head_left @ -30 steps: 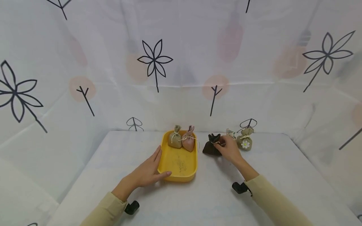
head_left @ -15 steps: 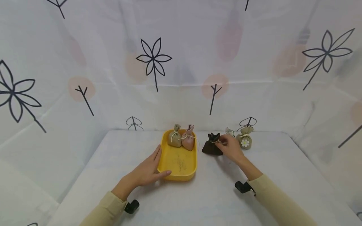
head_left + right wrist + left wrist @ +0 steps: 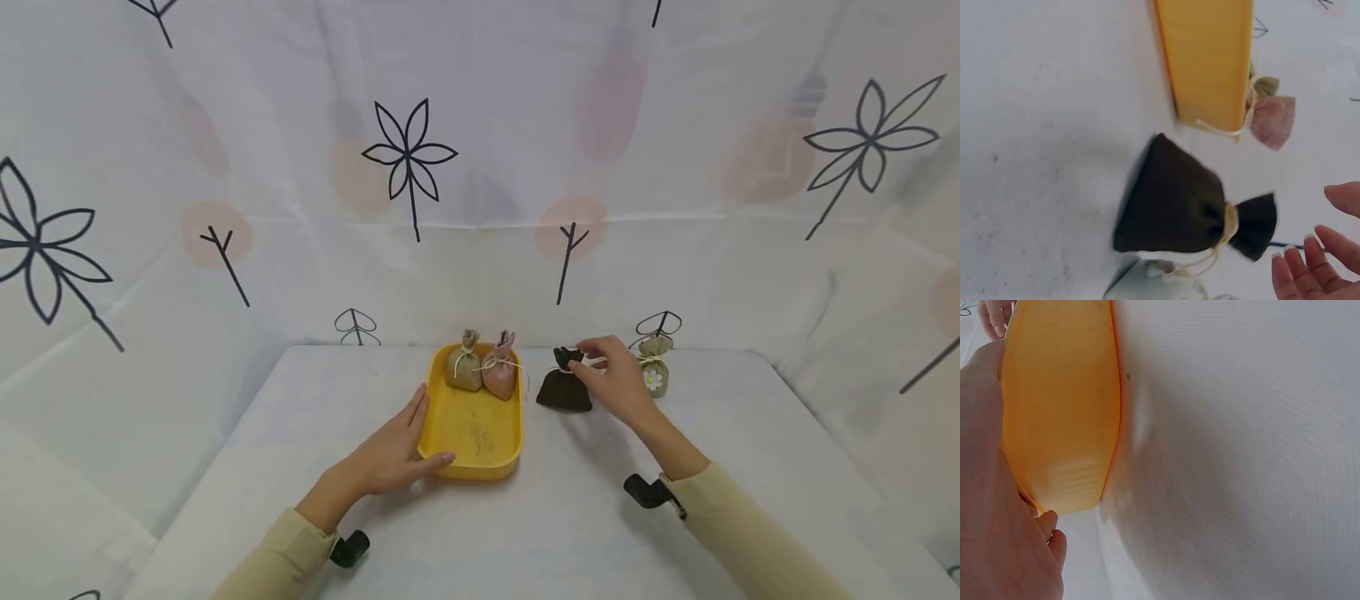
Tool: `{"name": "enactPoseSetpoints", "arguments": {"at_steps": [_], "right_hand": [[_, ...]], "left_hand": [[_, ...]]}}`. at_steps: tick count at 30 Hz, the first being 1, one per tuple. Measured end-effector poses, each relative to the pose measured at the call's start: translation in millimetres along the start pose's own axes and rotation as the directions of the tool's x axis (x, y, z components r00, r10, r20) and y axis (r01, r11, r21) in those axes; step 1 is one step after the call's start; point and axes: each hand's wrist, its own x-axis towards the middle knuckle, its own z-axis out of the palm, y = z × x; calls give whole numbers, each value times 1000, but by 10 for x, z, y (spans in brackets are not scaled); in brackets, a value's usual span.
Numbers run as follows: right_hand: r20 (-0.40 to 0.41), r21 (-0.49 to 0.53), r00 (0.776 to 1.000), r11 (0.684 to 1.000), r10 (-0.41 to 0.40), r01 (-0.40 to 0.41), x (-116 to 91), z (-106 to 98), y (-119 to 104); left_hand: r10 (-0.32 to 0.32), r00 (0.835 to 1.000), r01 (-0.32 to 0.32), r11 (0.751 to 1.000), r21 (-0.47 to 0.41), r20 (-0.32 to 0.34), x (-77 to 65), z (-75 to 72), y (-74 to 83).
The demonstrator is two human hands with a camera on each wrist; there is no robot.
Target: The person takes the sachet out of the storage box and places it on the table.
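Note:
My left hand [image 3: 386,454] lies against the left side of a yellow tray [image 3: 471,472], fingers straight along the wall and thumb over the near rim. A dark brown drawstring pouch [image 3: 1175,203], tied with pale cord, stands upright on the table right of the tray. Beside its gathered top is my right hand [image 3: 615,383]; in the right wrist view the thumb and fingers are spread apart, with a gap between them and the pouch. Inside the tray's far end sit a beige pouch [image 3: 464,369] and a pink pouch [image 3: 499,377].
Behind my right hand stands an olive pouch with a white flower [image 3: 654,371]. A pale pouch [image 3: 1154,281] shows beside the brown one in the right wrist view; my hand hides it in the head view. A patterned cloth backdrop [image 3: 480,283] borders the table.
My right hand has let go of the brown pouch's neck and shifted slightly up and right. The pouch keeps its place. My left hand and the tray have stayed still.

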Motion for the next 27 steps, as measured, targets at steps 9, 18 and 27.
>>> {"name": "enactPoseSetpoints", "arguments": {"at_steps": [9,18,27], "right_hand": [[79,44,997,999,1,-5,49,235,-203],[156,51,987,997,43,-52,169,580,-244],[194,24,977,995,91,-97,348,864,-217]], "left_hand": [[-6,1000,6,1000,-1,3,-9,-28,-9],[-6,1000,6,1000,6,8,-9,-20,-8],[7,1000,-7,1000,-7,5,-6,-29,0]]}}
